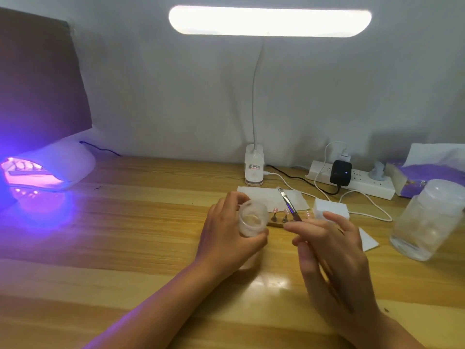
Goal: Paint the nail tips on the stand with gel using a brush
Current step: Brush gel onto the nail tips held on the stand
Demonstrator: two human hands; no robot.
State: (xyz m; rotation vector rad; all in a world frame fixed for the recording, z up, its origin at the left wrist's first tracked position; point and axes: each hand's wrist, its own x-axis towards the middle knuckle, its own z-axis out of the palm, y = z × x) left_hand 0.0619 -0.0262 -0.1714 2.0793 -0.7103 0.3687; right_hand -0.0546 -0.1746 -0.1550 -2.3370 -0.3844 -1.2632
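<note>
My left hand (226,238) grips a small frosted gel jar (253,217), tilted so its open mouth faces me. My right hand (329,253) pinches a thin metal-handled brush (289,205) between thumb and fingers, its far end pointing up and away over the stand. The nail tips (286,212), pale pink, stand on small clips along a narrow wooden stand (275,224) just behind both hands. My right hand hides the stand's right part.
A lit UV nail lamp (47,170) glows purple at far left. A desk lamp base (254,165), power strip (352,180) with cables, white pads (331,209), a tissue (269,197), a clear lidded jar (427,222) and a purple packet (425,177) crowd the back right of the wooden table (125,248).
</note>
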